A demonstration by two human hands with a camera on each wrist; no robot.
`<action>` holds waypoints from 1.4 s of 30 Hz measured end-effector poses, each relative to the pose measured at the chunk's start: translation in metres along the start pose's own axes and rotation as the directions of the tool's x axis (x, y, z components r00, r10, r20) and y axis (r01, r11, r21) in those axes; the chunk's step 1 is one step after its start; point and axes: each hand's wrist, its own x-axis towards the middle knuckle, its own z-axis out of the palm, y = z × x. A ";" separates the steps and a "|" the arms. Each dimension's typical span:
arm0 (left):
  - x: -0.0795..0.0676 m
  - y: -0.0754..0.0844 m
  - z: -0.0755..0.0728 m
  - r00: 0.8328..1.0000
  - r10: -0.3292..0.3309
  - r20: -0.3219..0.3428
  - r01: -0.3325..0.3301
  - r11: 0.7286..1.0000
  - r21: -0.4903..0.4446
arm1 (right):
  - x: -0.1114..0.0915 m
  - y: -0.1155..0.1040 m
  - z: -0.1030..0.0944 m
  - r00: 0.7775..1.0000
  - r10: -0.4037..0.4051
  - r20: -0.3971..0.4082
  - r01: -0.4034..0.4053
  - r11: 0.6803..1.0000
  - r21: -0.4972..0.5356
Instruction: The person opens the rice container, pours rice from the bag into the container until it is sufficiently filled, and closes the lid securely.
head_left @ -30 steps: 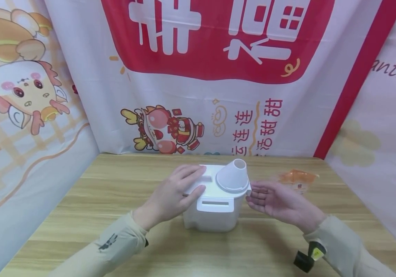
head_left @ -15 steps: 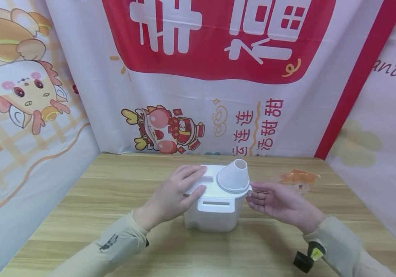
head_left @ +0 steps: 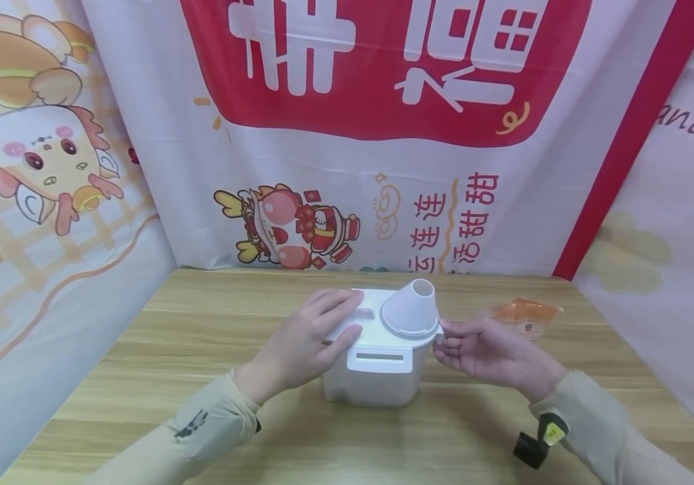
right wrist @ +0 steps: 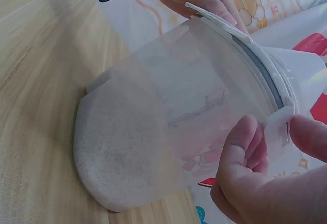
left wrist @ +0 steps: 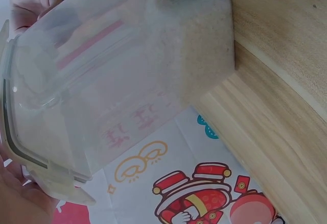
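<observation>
A translucent storage box (head_left: 371, 387) with a white lid (head_left: 377, 300) stands on the table. A cone-shaped spout (head_left: 410, 310) rises from the lid's right side. My left hand (head_left: 310, 330) rests on the lid's left part, fingers and thumb spread about the raised grip. My right hand (head_left: 486, 350) is at the lid's right edge. In the right wrist view, its thumb and fingers pinch the side latch (right wrist: 278, 132), which hangs down along the wall. Pale grainy contents (right wrist: 117, 147) fill the lower part of the box. A front latch (head_left: 379, 360) juts out from the lid.
An orange and clear packet (head_left: 525, 313) lies at the back right, behind my right hand. The wooden table (head_left: 213, 323) meets a printed cloth backdrop (head_left: 347, 202) at its rear, with more cloth on both sides.
My right hand has shifted very slightly at the latch, with its wrist turned a little. My left hand and the box stay where they were.
</observation>
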 end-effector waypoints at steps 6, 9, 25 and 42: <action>0.001 0.000 0.000 1.000 0.004 -0.006 -0.004 1.000 -0.007 | 0.000 -0.001 -0.002 1.000 0.011 0.008 -0.012 0.998 0.054; 0.001 0.000 0.001 1.000 0.003 -0.004 -0.003 1.000 -0.006 | 0.000 -0.003 -0.001 1.000 0.011 -0.001 -0.011 0.999 0.051; 0.003 0.001 0.001 1.000 0.021 -0.012 -0.021 1.000 -0.001 | -0.007 -0.011 0.006 0.992 -0.029 -0.124 0.033 0.999 0.033; 0.000 -0.001 0.001 1.000 0.015 -0.013 -0.015 1.000 0.009 | -0.007 -0.016 0.025 0.944 -0.156 -0.291 0.040 0.930 -0.366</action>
